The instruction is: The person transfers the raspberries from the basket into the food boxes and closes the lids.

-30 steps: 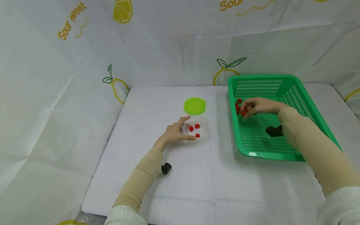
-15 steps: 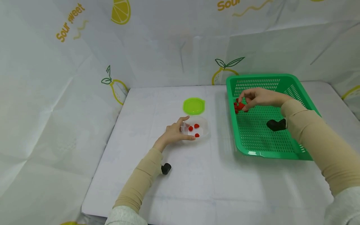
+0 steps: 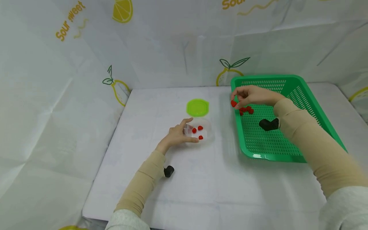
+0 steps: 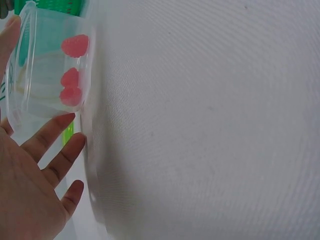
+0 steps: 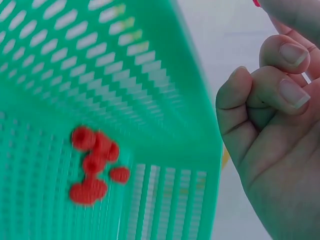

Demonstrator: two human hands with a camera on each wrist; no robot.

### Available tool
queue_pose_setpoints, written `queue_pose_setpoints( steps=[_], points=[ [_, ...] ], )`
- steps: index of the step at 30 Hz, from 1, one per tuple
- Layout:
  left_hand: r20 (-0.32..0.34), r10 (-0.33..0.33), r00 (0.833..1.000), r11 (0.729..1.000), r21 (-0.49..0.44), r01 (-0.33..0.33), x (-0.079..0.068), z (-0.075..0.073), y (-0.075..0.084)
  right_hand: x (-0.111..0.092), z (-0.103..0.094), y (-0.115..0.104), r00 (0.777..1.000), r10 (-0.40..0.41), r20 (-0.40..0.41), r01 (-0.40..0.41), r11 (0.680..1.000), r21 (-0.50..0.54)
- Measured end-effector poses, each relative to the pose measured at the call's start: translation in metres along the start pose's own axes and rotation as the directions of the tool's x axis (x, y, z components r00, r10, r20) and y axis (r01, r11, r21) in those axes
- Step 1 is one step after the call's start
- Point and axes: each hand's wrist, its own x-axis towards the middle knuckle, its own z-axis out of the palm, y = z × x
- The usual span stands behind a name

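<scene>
My left hand (image 3: 176, 135) grips the side of a clear plastic container (image 3: 210, 131) between thumb and forefinger. In it lie three red raspberries (image 3: 200, 127), which the left wrist view shows through the wall; the other fingers (image 4: 52, 135) are spread beside it. Above the left rim of a green basket (image 3: 242, 140), my right hand (image 3: 256, 95) pinches one raspberry (image 3: 233, 103) between thumb and forefinger. Only a red sliver of that berry shows in the right wrist view, where the remaining fingers are curled. Several more raspberries (image 5: 94, 162) lie in the basket's corner.
Behind the container a lime-green lid (image 3: 197, 107) lies flat on the white-covered table (image 3: 195, 188). A printed white sheet (image 3: 161, 44) hangs at the back and left. The basket's raised walls stand at the right.
My right hand has picked up a raspberry from the pile and moved left and up with it, to the basket's left rim. My left hand still holds the container in place.
</scene>
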Motion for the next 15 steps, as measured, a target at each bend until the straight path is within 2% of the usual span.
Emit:
queue_pose_setpoints(
  steps=[7,15],
  points=[
    [0.016,-0.019,1.000,1.000,-0.015,0.019,0.001,-0.001,0.001,0.019,0.016,-0.014,1.000,-0.016,0.011,0.015,0.999,0.029],
    [0.002,-0.012,1.000,1.000,0.010,0.012,0.002,0.000,-0.001,0.042,0.034,-0.022,0.994,-0.097,0.056,0.091,0.990,0.109]
  ],
)
